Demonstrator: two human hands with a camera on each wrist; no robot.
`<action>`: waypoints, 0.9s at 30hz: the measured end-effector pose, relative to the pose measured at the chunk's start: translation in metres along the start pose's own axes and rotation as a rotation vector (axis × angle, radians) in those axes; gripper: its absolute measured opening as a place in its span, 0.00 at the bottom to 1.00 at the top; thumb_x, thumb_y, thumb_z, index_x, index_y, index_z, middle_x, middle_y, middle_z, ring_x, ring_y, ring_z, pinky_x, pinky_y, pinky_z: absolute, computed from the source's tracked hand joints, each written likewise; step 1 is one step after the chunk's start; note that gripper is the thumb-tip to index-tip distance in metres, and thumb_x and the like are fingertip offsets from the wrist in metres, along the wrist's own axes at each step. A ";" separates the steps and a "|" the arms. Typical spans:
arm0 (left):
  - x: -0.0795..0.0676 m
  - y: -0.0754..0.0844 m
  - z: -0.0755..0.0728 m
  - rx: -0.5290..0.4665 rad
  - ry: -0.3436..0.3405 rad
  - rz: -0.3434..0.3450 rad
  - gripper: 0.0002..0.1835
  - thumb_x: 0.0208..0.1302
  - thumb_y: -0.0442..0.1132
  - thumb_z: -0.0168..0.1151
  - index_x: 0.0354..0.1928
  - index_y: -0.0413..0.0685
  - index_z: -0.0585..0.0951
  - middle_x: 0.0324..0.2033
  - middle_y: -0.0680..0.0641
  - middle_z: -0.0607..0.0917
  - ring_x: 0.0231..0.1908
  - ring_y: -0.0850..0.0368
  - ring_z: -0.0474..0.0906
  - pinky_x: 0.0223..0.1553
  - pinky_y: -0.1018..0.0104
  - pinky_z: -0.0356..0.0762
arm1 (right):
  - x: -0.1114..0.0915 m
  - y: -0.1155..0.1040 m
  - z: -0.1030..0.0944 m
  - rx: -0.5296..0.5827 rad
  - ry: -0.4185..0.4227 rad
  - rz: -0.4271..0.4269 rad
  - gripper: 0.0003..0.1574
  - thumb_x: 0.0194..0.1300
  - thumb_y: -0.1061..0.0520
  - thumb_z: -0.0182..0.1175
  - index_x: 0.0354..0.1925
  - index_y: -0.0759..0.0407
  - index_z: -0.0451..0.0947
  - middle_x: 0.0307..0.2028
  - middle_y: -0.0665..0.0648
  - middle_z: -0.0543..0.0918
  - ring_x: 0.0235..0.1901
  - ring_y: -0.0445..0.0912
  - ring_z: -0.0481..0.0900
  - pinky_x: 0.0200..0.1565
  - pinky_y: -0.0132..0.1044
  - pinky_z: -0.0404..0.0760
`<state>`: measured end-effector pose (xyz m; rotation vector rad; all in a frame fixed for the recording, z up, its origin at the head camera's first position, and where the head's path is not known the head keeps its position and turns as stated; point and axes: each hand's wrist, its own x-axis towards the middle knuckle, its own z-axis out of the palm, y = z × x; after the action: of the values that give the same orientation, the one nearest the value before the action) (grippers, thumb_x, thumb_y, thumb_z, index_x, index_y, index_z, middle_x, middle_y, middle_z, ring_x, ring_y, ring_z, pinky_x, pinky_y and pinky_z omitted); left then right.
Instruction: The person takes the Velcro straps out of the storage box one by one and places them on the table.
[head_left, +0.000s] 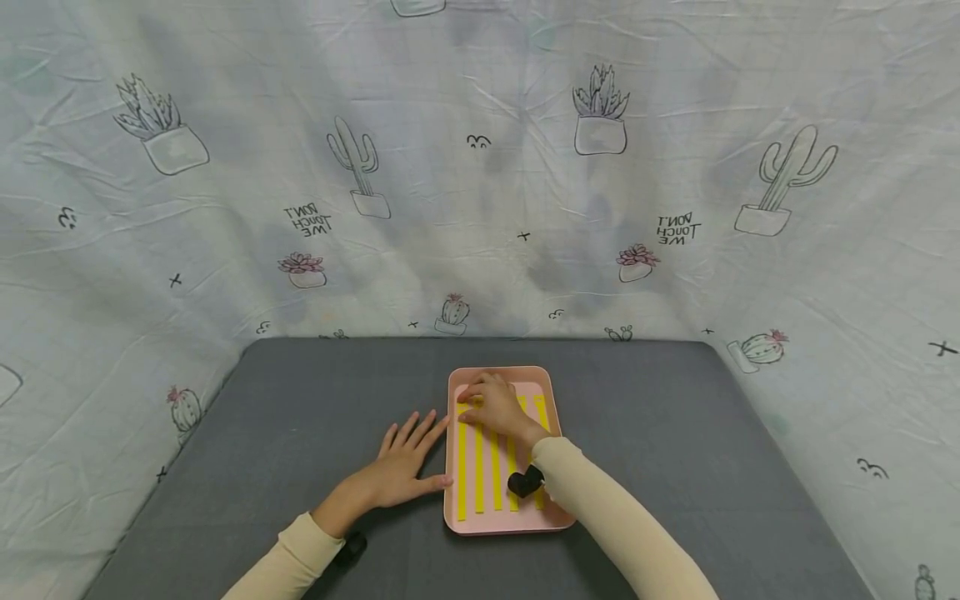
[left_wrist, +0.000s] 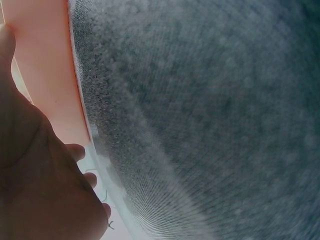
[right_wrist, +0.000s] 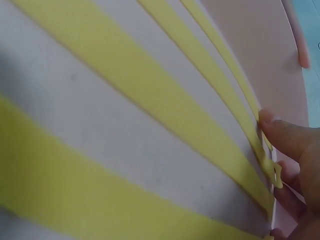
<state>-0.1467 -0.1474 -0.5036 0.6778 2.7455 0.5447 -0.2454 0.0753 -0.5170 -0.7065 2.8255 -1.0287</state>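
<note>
A shallow pink tray (head_left: 510,525) lies on the table, with several long yellow strips (head_left: 461,475) side by side on its floor. My right hand (head_left: 495,406) reaches over the tray's far left part. In the right wrist view its thumb (right_wrist: 280,132) touches one strip's far end, while the fingers are bent beside the small raised, curled end of a neighbouring strip (right_wrist: 272,172). Thumb and fingers stand apart. My left hand (head_left: 401,468) is spread flat at the tray's left side, thumb and index fingertips at its rim. The left wrist view shows the tray wall (left_wrist: 47,65) beside that hand.
The tray rests on a dark grey tabletop (head_left: 337,383). Behind and at both sides hangs a pale cloth (head_left: 480,208) printed with potted cacti. Each wrist carries a small black device, one (head_left: 525,482) over the tray.
</note>
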 end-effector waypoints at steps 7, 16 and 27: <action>0.005 -0.005 -0.003 -0.005 -0.007 0.010 0.50 0.65 0.70 0.54 0.80 0.65 0.42 0.80 0.45 0.45 0.79 0.38 0.36 0.73 0.31 0.34 | 0.005 -0.002 0.000 -0.029 0.021 0.006 0.17 0.57 0.47 0.73 0.44 0.49 0.87 0.51 0.53 0.79 0.57 0.52 0.71 0.59 0.55 0.65; 0.011 -0.011 -0.007 -0.014 -0.028 0.007 0.50 0.65 0.70 0.53 0.80 0.66 0.41 0.80 0.46 0.44 0.79 0.38 0.35 0.73 0.31 0.33 | 0.011 -0.003 0.000 -0.079 0.036 0.008 0.19 0.56 0.46 0.73 0.44 0.53 0.85 0.52 0.54 0.78 0.59 0.54 0.71 0.59 0.57 0.67; 0.018 -0.018 -0.012 -0.024 -0.040 0.016 0.50 0.65 0.71 0.53 0.80 0.67 0.41 0.80 0.47 0.44 0.79 0.39 0.35 0.73 0.31 0.32 | 0.018 -0.003 0.001 -0.067 0.067 -0.007 0.16 0.55 0.49 0.75 0.37 0.53 0.79 0.46 0.53 0.78 0.52 0.51 0.72 0.56 0.55 0.67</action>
<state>-0.1733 -0.1564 -0.5034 0.6979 2.6948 0.5603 -0.2603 0.0647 -0.5135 -0.7008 2.9289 -0.9813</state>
